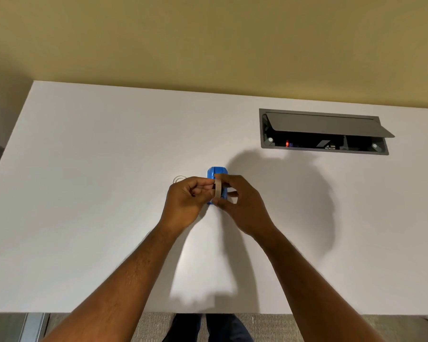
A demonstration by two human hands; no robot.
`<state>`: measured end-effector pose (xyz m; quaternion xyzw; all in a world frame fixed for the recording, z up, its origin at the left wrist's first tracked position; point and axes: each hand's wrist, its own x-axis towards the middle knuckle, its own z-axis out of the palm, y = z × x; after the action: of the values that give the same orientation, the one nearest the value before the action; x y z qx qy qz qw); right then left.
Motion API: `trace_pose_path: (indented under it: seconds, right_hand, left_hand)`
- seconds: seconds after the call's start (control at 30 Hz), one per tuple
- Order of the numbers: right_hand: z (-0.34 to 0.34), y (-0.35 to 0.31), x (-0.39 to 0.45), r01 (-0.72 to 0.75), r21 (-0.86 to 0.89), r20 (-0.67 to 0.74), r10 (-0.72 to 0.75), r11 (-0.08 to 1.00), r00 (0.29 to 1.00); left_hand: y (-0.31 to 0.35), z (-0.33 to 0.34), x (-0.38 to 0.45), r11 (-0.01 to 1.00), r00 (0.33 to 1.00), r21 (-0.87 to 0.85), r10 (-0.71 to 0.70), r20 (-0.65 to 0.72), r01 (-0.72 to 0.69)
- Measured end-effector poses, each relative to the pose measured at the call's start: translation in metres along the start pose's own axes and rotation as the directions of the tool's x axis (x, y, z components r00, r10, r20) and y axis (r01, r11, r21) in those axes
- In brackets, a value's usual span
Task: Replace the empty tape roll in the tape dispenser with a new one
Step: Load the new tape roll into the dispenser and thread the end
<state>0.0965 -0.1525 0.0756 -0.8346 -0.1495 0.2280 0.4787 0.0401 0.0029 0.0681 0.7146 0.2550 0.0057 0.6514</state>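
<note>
One white table [84, 193], yellow wall [208, 40], open grey cable box [324, 132]

Both forearms reached over the counter [84, 169]; left hand [185, 201] and right hand [242, 203] met, fingers [203, 187] apparently pinched together.

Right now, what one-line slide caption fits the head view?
Both hands, left and right, hold a tape roll over the blue dispenser on a white table.
</note>
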Motion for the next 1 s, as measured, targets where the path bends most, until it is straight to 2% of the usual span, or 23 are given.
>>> trace_pose_path:
  seconds: [0.23, 0.37, 0.53, 0.67, 1.0]
  right_hand:
    - [-0.011, 0.000, 0.033, 0.047, -0.243, -0.006, -0.050, 0.969, 0.999]
    - [-0.009, 0.005, 0.046, 0.044, -0.316, 0.010, -0.043, 0.948, 0.999]
    - [-0.004, 0.011, 0.053, 0.066, -0.363, 0.054, -0.050, 0.930, 0.997]
    - [-0.003, 0.012, 0.055, 0.089, -0.374, 0.051, -0.075, 0.923, 0.996]
    - [0.000, 0.009, 0.062, 0.165, -0.503, 0.104, -0.130, 0.848, 0.986]
  left_hand:
    - [-0.008, 0.008, 0.027, 0.988, 0.993, 0.128, 0.097, -0.073, -0.087]
    - [-0.017, 0.004, 0.035, 0.972, 0.985, 0.232, 0.077, -0.152, -0.040]
    - [-0.019, 0.007, 0.038, 0.949, 0.997, 0.314, 0.044, -0.068, -0.020]
    - [-0.013, 0.011, 0.035, 0.953, 0.996, 0.294, 0.084, -0.020, -0.074]
    - [-0.024, 0.014, 0.041, 0.946, 0.998, 0.324, 0.043, -0.035, -0.030]
